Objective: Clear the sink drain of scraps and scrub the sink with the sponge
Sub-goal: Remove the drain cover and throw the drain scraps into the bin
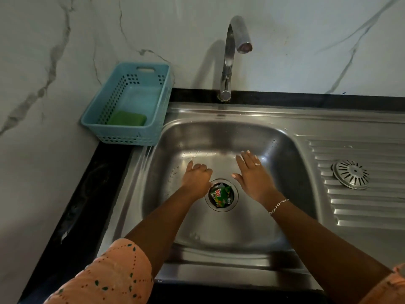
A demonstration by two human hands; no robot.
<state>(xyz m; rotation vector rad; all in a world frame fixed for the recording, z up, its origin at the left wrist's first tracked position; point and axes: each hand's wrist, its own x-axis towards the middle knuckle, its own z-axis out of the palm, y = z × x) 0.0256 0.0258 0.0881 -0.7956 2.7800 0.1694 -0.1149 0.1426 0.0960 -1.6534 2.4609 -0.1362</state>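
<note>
Peach dotted sleeves [114, 275]; silver bracelet [278, 206], ring [256, 164].

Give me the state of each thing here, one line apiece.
Sink drain, uncovered, green wrapper scraps inside.
Strainer cover, off, lying on the drainboard.
Tap, no water running.
Sponge, in the blue basket, untouched.
Left hand, fingers mostly curled, nothing seen in it.
Right hand, fingers straight, holding nothing.

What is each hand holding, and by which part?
Nothing visible: right hand is flat open, left hand curled on nothing seen. The wrapper scrap sits in the drain, the sponge in the basket.
</note>
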